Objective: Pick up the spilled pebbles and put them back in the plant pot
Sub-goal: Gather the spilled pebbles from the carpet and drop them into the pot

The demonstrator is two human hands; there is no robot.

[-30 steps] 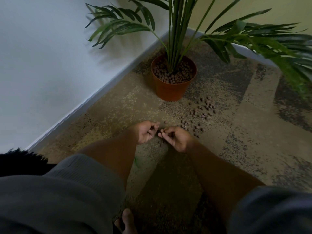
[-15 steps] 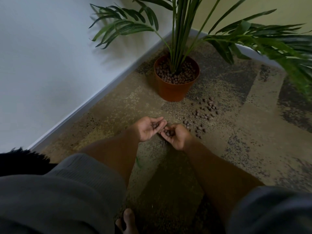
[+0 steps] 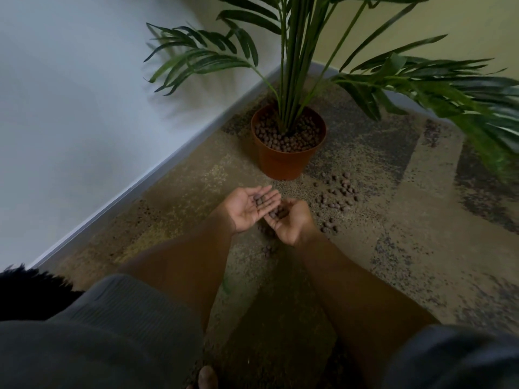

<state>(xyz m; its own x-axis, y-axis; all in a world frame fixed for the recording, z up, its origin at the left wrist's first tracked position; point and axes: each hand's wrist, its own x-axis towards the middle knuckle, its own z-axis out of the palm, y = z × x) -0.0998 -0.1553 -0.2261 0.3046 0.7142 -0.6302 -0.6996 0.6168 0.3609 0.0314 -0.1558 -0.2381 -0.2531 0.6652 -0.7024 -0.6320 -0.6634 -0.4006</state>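
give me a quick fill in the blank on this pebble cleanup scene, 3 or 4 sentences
1. The left hand lies open, palm up, with a few ____ on it.
2. The plant pot on the carpet is ____ in colour.
3. Most spilled pebbles on the carpet lie to the ____ of the right hand in the picture.
4. The pot stands in a ____ of the room, where two walls meet.

Missing words: pebbles; orange; right; corner
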